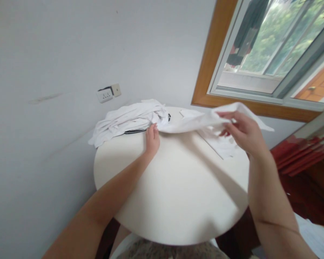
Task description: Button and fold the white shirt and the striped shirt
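Observation:
A white cloth [194, 120] is stretched between my two hands above a round white table [175, 194]. My left hand [152, 138] rests on the table with its fingers closed on the cloth's left end. My right hand [241, 133] is raised at the right, fingers pinched on the cloth's other end. Behind my left hand lies a heap of crumpled white cloths [126, 120] at the table's far edge, with a dark cord or band showing under it.
A flat white cloth or sheet [221, 145] lies on the table under my right hand. A wall socket [108, 93] sits on the grey wall behind. A wood-framed window [261, 57] is at the upper right, red fabric [299, 158] below it.

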Action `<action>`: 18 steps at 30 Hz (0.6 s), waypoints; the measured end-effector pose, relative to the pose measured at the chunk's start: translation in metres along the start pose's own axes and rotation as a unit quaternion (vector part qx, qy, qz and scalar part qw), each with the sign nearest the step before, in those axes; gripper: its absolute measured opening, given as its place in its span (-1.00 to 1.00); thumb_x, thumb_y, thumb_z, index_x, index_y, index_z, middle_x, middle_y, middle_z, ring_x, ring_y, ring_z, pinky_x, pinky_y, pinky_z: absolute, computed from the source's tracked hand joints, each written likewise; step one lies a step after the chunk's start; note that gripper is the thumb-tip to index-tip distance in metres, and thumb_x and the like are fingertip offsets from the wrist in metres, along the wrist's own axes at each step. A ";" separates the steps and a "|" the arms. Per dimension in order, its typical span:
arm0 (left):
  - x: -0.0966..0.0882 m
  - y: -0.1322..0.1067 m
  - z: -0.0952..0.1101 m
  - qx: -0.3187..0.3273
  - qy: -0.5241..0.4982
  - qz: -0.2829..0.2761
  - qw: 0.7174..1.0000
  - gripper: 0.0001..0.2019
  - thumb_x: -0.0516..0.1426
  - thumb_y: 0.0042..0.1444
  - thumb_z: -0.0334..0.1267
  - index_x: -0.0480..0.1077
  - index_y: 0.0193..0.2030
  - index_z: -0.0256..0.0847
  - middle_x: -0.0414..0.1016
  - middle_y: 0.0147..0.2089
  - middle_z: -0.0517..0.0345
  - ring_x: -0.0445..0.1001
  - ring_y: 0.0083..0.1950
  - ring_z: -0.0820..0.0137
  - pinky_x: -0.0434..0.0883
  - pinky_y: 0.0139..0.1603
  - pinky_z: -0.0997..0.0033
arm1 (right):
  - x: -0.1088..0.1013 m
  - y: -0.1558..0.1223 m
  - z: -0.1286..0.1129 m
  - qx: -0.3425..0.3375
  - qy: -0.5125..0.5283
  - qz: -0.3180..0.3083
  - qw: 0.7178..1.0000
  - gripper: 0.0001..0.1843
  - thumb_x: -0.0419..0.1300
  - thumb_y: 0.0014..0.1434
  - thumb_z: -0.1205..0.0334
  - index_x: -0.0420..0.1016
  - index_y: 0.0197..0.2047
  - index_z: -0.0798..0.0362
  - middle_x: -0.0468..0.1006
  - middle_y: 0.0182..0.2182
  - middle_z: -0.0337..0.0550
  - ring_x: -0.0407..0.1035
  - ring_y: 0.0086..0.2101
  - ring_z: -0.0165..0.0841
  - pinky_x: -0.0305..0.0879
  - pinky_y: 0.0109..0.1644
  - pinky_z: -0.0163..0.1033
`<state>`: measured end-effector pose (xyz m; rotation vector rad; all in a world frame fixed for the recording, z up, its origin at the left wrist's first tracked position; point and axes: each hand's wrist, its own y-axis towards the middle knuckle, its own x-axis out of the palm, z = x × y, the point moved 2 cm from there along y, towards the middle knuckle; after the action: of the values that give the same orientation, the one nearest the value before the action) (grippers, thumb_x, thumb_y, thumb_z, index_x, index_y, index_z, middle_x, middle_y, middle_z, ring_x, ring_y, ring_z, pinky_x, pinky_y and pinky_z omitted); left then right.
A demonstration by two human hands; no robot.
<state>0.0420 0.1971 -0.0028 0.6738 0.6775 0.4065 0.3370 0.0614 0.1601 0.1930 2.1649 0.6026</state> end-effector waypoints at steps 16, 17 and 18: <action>0.013 -0.013 -0.002 0.073 0.243 -0.220 0.942 -0.50 -0.03 0.23 0.01 0.33 0.13 -0.35 0.43 0.01 -0.20 0.36 0.10 0.10 0.26 0.14 0.16 | 0.012 -0.136 0.028 0.065 0.121 -0.414 0.900 -0.61 0.19 0.12 -0.01 0.56 -0.06 0.01 0.58 -0.13 -0.08 0.46 -0.25 -0.31 0.40 -0.17 -0.25; 0.011 -0.011 -0.001 0.062 0.249 -0.222 0.941 -0.49 -0.04 0.23 0.02 0.36 0.10 -0.36 0.45 -0.01 -0.21 0.39 0.07 0.10 0.29 0.10 0.18 | 0.010 -0.139 0.034 0.074 0.133 -0.409 0.900 -0.57 0.17 0.13 -0.05 0.54 -0.02 0.02 0.57 -0.11 -0.07 0.46 -0.25 -0.31 0.40 -0.18 -0.24; 0.009 -0.009 0.000 0.047 0.251 -0.226 0.940 -0.48 -0.06 0.24 0.05 0.37 0.08 -0.35 0.45 -0.01 -0.22 0.41 0.05 0.10 0.32 0.06 0.19 | 0.008 -0.139 0.043 0.089 0.136 -0.387 0.908 -0.54 0.14 0.15 -0.07 0.51 0.01 0.03 0.55 -0.09 -0.06 0.47 -0.27 -0.31 0.40 -0.20 -0.24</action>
<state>0.0499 0.1953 -0.0126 0.4817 1.3135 0.1136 0.3753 -0.0421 0.0648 -0.6713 2.3142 -0.0346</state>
